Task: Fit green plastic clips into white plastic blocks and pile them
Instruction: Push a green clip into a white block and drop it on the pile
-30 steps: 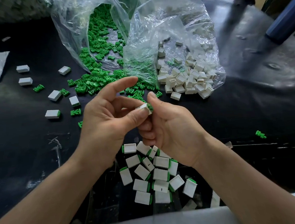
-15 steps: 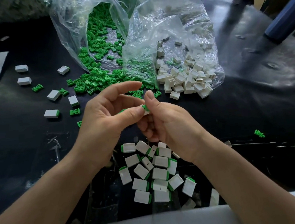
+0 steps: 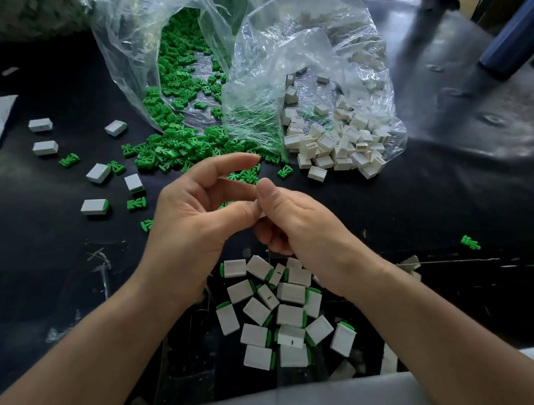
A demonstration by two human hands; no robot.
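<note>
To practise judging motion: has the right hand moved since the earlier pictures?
Yes, slightly: the right hand, pinching the white block, has dropped toward the finished pile, away from the bag of blocks.

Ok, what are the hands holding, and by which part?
A white block, pinched between the thumb tips of the left hand and right hand; it is mostly hidden, so which faces cannot be told.
</note>
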